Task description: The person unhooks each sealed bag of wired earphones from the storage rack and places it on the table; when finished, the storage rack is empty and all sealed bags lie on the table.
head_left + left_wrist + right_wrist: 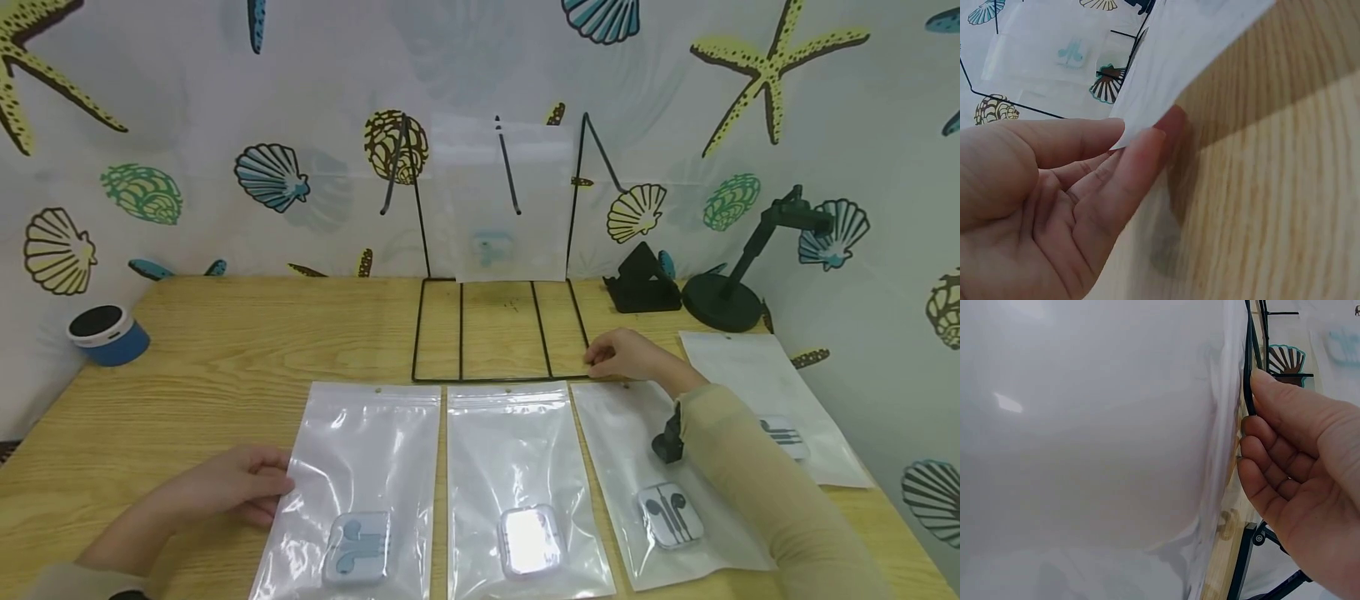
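Backdrop (480, 50): white sheet, shell and starfish print, behind and around the worktop (225, 383). Worktop is wood-grain.

Black wire rack (461, 333) sits at back centre, base on the worktop, uprights in front of the backdrop, prongs pointing forward.

Clear/white zip bags next. Three lie in a row in front of the rack: left bag (367, 467), middle bag (517, 467), right bag (630, 442). Far-right bag (765, 383) lies apart, partly under the right sleeve. Hanging bag (480, 192) is up on the rack at the middle prong.

Left hand (240, 483): pinching the left edge of the left bag, thumb one side, fingers the other; left wrist view shows that edge lifted off the wood.

Right hand (630, 354): gripping the rack's front right corner, thumb on the wire, other fingers curled. Its forearm crosses above the right bag.

Black desk stand (723, 296) at back right, black folded holder (643, 283) just beside it. Blue-and-white cylinder (108, 335) at back left.

Smallest: square earphone cases, one in each lying bag, left (357, 546), middle (531, 542) with glare, right (670, 515), far right (783, 436). Hanging bag shows a blurry teal item (492, 247) low down.
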### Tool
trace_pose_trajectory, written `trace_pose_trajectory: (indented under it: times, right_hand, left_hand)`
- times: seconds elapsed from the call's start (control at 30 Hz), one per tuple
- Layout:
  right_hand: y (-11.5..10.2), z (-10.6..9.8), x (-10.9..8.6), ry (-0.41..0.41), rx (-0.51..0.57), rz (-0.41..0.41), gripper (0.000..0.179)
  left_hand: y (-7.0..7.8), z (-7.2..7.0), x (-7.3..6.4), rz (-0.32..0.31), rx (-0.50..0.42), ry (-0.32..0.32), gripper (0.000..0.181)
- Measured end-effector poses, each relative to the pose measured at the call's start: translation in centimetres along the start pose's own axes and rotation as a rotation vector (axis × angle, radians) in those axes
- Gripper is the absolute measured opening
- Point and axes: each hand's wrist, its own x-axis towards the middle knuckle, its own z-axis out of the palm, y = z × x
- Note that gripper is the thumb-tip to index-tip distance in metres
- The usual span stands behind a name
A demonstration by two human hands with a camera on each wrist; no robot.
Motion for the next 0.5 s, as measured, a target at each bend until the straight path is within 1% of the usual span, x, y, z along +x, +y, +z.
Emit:
trace_pose_trajectory:
  times: [0.07,0.2,0.33,0.4,0.5]
  right_hand:
    - [0.0,0.0,0.0,-0.001,0.0,-0.005,0.016]
    - [0.1,0.0,0.0,-0.002,0.003,-0.005,0.017]
    - [0.0,0.0,0.1,-0.002,0.005,-0.001,0.016]
    - [0.1,0.0,0.1,-0.002,0.002,-0.005,0.016]
    - [0.1,0.0,0.1,-0.003,-0.002,-0.009,0.016]
  left_hand:
    - [0.2,0.1,-0.1,-0.011,0.035,0.016,0.04]
    - [0.6,-0.1,-0.5,-0.007,0.095,0.038,0.041]
    - [1.2,-1.1,-1.0,-0.037,0.174,0.074,0.041]
    - [1.7,-1.7,-1.2,-0.043,0.228,0.091,0.039]
    - [2.5,-2.4,-1.2,-0.025,0.273,0.103,0.04]
